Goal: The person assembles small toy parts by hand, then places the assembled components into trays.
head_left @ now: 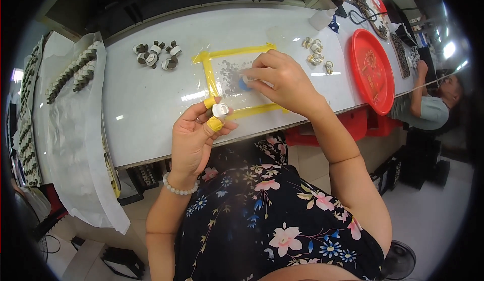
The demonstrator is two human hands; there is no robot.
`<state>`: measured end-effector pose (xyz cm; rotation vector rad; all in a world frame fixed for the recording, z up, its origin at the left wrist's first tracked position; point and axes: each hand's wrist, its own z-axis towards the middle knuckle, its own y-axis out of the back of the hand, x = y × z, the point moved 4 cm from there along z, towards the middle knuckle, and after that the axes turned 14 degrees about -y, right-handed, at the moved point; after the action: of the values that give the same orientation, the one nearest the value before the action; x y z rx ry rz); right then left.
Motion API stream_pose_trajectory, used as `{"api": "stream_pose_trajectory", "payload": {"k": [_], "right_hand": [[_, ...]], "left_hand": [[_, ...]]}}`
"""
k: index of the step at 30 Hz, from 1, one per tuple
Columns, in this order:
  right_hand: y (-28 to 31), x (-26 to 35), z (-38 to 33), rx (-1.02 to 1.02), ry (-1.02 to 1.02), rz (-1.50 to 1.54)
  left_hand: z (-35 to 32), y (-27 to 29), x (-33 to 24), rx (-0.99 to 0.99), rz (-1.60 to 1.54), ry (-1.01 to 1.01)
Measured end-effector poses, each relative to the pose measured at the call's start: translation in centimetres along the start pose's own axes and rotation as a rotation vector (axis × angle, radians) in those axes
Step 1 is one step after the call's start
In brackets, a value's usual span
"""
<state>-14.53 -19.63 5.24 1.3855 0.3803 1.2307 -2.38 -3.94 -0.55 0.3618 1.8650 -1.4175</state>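
A small white part (pixel 220 110) is pinched between thumb and forefinger of the left hand (pixel 194 139), both tips wrapped in yellow tape (pixel 215 124); the part is held just above the near edge of the table (pixel 151 99). A bead bracelet (pixel 177 188) is worn on that wrist. The right hand (pixel 282 81) is closed on a small blue piece (pixel 244 85), pressed down onto a clear sheet (pixel 227 71) that is bordered with yellow tape and speckled with tiny dark bits. Behind the sheet to the left, a cluster of white-and-dark parts (pixel 155 55) is laid; to the right, a pale group (pixel 316 53) is seen. Farther right a red tray (pixel 373 69) is set. Rows of parts (pixel 75 71) are lined up on white paper at the far left. Another person (pixel 428 104) is seated beyond the tray.
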Motion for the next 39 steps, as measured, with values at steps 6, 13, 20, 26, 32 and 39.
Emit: {"api": "stream_pose_trajectory", "payload": {"k": [6, 13, 20, 26, 32, 39], "right_hand": [[0.1, -0.4, -0.1, -0.053, -0.074, 0.059], [0.8, 0.0, -0.5, 0.006, -0.155, 0.293], [0.5, 1.0, -1.2, 0.196, -0.275, 0.742], [-0.2, 1.2, -1.6, 0.225, -0.304, 0.782], [-0.6, 0.8, -2.5, 0.278, -0.347, 0.758], [-1.5, -0.2, -3.5, 0.301, -0.31, 0.759]], "left_hand": [[0.5, -0.1, 1.2, -0.014, 0.03, -0.113], [0.9, -0.1, 2.1, 0.013, 0.021, -0.151], [0.9, 0.0, 2.3, 0.019, 0.053, -0.14], [0.8, 0.0, 2.3, 0.037, 0.049, -0.157], [0.4, -0.1, 2.9, 0.034, 0.159, -0.22], [0.3, -0.7, 2.3, 0.095, 0.26, -0.174]]}}
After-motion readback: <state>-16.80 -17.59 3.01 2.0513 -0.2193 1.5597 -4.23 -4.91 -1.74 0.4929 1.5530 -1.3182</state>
